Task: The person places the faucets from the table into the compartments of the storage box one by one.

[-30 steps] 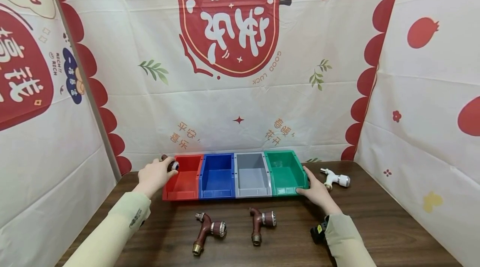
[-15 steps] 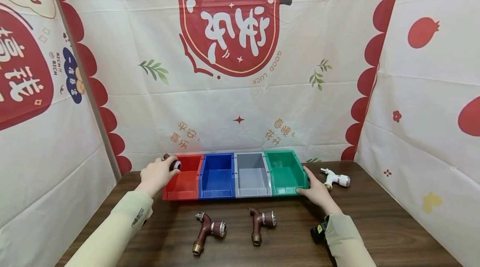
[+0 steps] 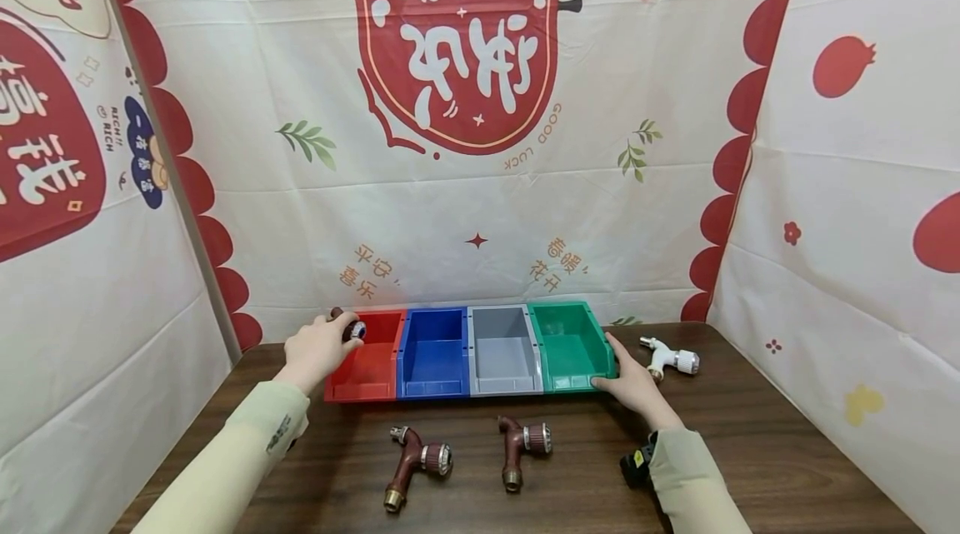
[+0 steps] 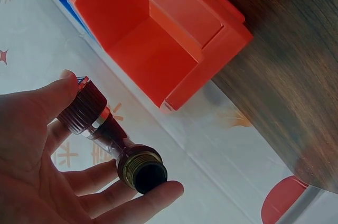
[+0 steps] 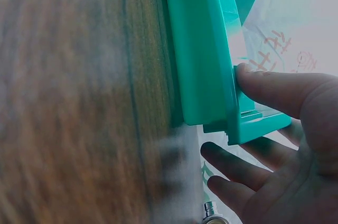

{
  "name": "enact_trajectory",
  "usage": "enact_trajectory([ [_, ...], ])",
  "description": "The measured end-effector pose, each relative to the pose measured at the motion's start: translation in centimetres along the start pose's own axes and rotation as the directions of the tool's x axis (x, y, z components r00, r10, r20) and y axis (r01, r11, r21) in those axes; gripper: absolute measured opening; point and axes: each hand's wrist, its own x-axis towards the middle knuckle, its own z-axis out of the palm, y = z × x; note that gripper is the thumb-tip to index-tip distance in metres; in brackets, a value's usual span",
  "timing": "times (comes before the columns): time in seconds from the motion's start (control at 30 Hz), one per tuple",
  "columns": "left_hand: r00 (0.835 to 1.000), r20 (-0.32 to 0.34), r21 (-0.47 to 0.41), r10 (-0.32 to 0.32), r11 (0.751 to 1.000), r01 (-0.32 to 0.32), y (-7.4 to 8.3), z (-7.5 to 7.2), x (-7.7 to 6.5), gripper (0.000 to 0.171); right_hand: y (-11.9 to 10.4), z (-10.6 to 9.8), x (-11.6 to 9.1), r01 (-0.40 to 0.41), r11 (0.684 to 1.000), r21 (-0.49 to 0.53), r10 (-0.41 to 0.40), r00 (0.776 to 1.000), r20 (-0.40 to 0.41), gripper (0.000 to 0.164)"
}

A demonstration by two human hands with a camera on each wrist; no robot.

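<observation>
My left hand (image 3: 315, 353) holds a dark brown tap (image 3: 348, 326) at the left rear of the red bin (image 3: 369, 361). In the left wrist view, the thumb presses the ribbed knob of the tap (image 4: 113, 134), and the fingers lie along its body, with the threaded end showing. The red bin (image 4: 153, 49) stands apart from it there. My right hand (image 3: 633, 384) grips the front right corner of the green bin (image 3: 573, 351). In the right wrist view, the thumb lies on the rim of the green bin (image 5: 203, 55), with the index finger partly hidden behind it.
A blue bin (image 3: 435, 361) and a grey bin (image 3: 506, 359) complete the row between red and green. Two brown taps (image 3: 408, 459) lie on the wooden table (image 3: 585, 484) in front. A white tap (image 3: 671, 357) lies at right. Printed cloth (image 3: 480, 201) hangs behind.
My left hand has shifted slightly right with the brown tap, bringing it closer over the red bin. My right hand stays at the green bin.
</observation>
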Motion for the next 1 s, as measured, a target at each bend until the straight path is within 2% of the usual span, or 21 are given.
enact_trajectory([
  [1.0,1.0,0.009,0.006,0.002,1.0,-0.002,1.3,0.0,0.4,0.057,0.2,0.0,-0.1,0.011,1.0,0.016,-0.01,1.0,-0.007,0.088],
])
